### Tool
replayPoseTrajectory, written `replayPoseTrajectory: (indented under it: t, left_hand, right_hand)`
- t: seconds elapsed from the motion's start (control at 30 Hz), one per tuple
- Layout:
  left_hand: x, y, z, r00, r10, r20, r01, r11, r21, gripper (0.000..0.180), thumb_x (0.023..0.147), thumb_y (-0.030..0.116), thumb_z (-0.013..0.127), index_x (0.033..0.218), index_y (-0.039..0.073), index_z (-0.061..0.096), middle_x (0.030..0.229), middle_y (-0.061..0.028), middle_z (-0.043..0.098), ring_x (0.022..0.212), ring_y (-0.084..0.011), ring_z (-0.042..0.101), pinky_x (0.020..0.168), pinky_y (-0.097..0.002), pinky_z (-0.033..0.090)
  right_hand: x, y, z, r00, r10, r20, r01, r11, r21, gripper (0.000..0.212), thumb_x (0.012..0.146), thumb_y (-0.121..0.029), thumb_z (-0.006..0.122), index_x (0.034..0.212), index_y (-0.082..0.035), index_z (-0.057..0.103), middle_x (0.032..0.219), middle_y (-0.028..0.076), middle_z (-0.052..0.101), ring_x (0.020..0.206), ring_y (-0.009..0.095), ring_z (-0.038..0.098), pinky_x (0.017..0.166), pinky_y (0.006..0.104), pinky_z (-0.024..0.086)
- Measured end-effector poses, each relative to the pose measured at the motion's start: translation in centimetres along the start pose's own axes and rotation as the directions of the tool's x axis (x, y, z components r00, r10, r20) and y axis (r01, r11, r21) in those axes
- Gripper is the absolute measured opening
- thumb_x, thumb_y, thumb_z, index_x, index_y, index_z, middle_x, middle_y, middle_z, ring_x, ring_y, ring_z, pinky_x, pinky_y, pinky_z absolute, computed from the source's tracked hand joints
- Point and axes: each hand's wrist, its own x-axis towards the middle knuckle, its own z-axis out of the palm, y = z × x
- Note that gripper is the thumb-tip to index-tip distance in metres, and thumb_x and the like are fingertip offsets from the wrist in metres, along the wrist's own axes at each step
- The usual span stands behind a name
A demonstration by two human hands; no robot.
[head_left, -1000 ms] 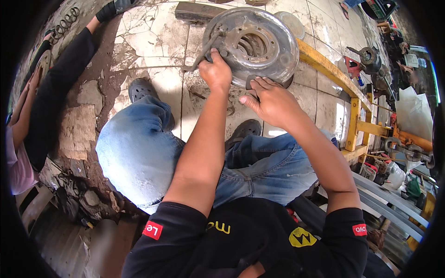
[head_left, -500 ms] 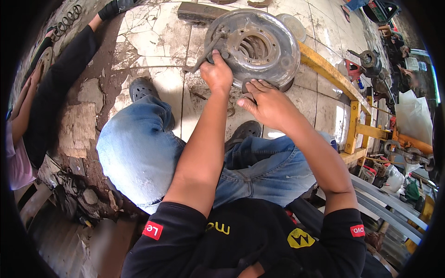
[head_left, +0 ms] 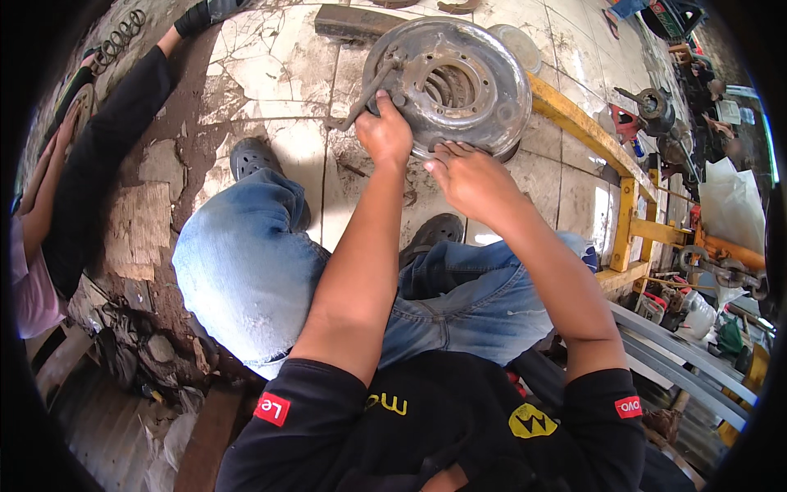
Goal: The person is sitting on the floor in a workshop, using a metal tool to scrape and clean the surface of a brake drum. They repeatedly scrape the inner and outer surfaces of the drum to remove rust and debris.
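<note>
A round, grimy metal brake backing plate [head_left: 500, 74] with a wide central hole and small bolt holes stands tilted in front of me, above the tiled floor. A bent metal lever [head_left: 358, 102] sticks out on its left side. My left hand [head_left: 387, 135] is closed on the plate's lower left edge, its thumb on the front beside a round dark stud; the other fingers are mostly hidden. My right hand [head_left: 478, 182] rests at the lower rim, fingers together and bent against a dark piece there, thumb pointing left. What lies under those fingertips is hidden.
A yellow metal frame [head_left: 594, 135] runs from behind the plate to the right. A dark rectangular bar [head_left: 354, 22] lies on the far floor. Metal parts and tools crowd the right side. At far left another person's dark-trousered leg [head_left: 106, 156] is stretched out near a coil spring [head_left: 119, 41].
My right hand's fingers have bent in more and its thumb has moved closer to the rim. The left hand and the brake backing plate have hardly moved.
</note>
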Motion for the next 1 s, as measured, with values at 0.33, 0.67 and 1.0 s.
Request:
replayPoseTrajectory:
  t: [0.33, 0.67, 1.0]
  left_hand:
    - [0.1, -0.3, 0.0, 0.999, -0.052, -0.018, 0.052, 0.998, 0.036, 0.055, 0.097, 0.037, 0.055, 0.123, -0.012, 0.058, 0.12, -0.0354, 0.06, 0.115, -0.0479, 0.056, 0.103, -0.0472, 0.04]
    - [0.2, -0.5, 0.4, 0.997, -0.028, -0.067, 0.031, 0.998, 0.051, 0.05, 0.097, 0.036, 0.054, 0.108, -0.012, 0.064, 0.108, -0.0353, 0.064, 0.105, -0.0492, 0.06, 0.096, -0.0491, 0.043]
    - [0.2, -0.1, 0.0, 0.997, -0.075, -0.02, 0.077, 0.995, 0.071, 0.052, 0.097, 0.036, 0.054, 0.111, -0.012, 0.063, 0.108, -0.035, 0.064, 0.105, -0.0481, 0.06, 0.096, -0.0484, 0.043]
  right_hand:
    - [-0.8, 0.7, 0.2, 0.996, -0.028, -0.091, 0.025, 0.999, -0.037, 0.044, 0.103, -0.034, 0.042, 0.114, 0.002, 0.066, 0.12, 0.021, 0.066, 0.115, 0.033, 0.061, 0.101, 0.0461, 0.044]
    - [-0.8, 1.3, 0.0, 0.994, -0.059, -0.088, 0.06, 0.998, 0.011, 0.041, 0.103, -0.033, 0.042, 0.113, -0.001, 0.067, 0.115, 0.017, 0.067, 0.11, 0.035, 0.062, 0.1, 0.0456, 0.045]
    - [-0.4, 1.1, 0.8, 0.993, -0.048, -0.109, 0.047, 0.999, -0.011, 0.041, 0.102, -0.031, 0.043, 0.113, 0.001, 0.066, 0.115, 0.018, 0.068, 0.112, 0.035, 0.062, 0.101, 0.0479, 0.044]
